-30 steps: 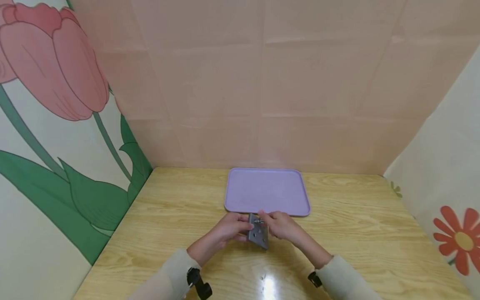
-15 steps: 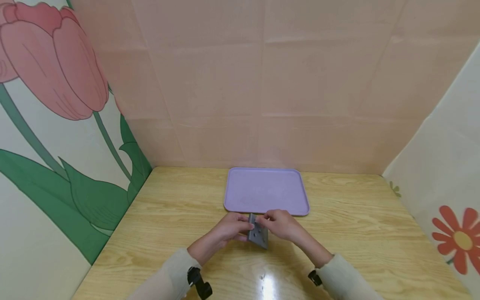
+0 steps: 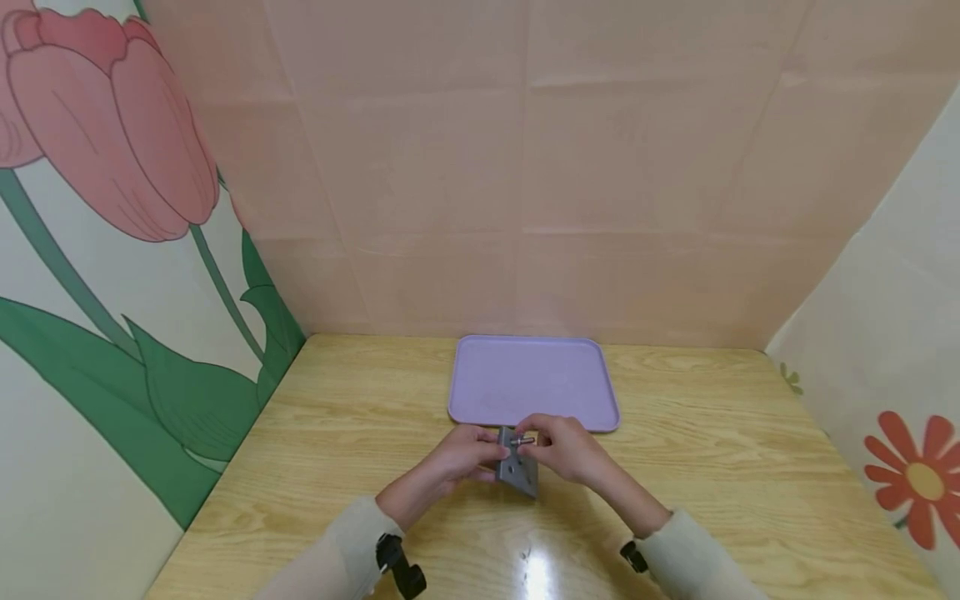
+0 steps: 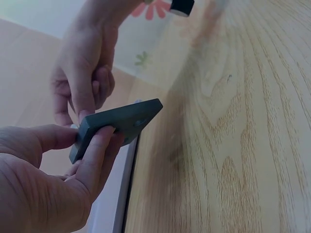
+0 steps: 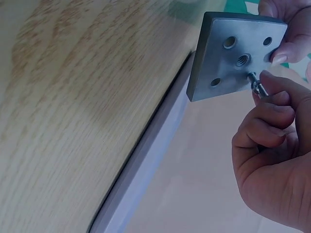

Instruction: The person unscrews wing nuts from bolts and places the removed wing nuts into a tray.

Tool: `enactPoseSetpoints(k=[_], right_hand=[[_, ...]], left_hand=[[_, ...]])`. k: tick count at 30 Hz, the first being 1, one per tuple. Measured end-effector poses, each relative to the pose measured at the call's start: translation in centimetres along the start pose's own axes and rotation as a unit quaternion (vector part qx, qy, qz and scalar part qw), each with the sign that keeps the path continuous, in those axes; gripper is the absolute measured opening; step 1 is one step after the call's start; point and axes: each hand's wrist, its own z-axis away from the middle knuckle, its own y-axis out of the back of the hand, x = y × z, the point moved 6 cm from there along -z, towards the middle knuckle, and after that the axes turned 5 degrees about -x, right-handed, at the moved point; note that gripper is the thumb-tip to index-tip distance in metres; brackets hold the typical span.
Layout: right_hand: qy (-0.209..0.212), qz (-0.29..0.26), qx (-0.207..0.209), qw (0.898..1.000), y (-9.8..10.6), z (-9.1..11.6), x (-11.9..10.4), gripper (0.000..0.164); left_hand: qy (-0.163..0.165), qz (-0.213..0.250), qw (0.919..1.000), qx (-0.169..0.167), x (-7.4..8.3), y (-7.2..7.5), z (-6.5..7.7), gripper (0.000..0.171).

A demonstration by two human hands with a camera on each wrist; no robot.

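Observation:
A grey square metal plate (image 3: 517,471) is held tilted above the table, near the tray's front edge. My left hand (image 3: 471,454) grips it by one edge, thumb on one side and fingers on the other in the left wrist view. Several round holes dot the plate's face in the right wrist view, and the middle one is threaded. A small silver screw (image 5: 257,86) stands out from a hole near one edge. My right hand (image 3: 562,448) pinches this screw between thumb and curled forefinger.
A lilac tray (image 3: 534,379) lies on the wood-grain table (image 3: 375,383) just beyond the hands. A pinkish covering (image 3: 525,208) rises behind the table, with flower-printed panels at left and right. Black straps with small devices sit at both sleeves.
My right fingers covered the screw half a second ago; they have shifted slightly and its shaft now shows. My left hand and the plate have stayed almost still.

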Motion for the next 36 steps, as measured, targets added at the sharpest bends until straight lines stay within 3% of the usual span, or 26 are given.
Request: enactPoseSetpoints(k=[6,10,14,19,25,36], right_hand=[[-0.013,-0.010,0.020,1.000,0.2,-0.1,0.1,0.019],[-0.069,-0.029,0.042,0.996,0.4,-0.2,0.7,0.038],[-0.147,-0.069,0.024,0.986,-0.1,0.0,1.7,0.060],[-0.195,-0.108,-0.003,0.975,-1.0,0.1,2.3,0.064],[-0.198,-0.113,-0.014,0.974,-1.1,0.0,2.2,0.059],[-0.163,-0.072,-0.002,0.984,-0.8,-0.2,2.2,0.043]], left_hand=[[0.000,0.004,1.0000,-0.005,0.2,-0.1,0.1,0.026],[0.003,0.004,1.0000,0.000,0.2,0.0,0.0,0.026],[0.004,0.003,1.0000,0.006,0.1,0.0,0.0,0.026],[0.004,-0.006,0.9999,0.008,0.1,0.0,-0.1,0.024],[0.004,-0.011,0.9999,0.002,0.2,-0.2,0.0,0.025],[0.008,-0.010,0.9999,0.003,0.1,-0.2,-0.1,0.022]])
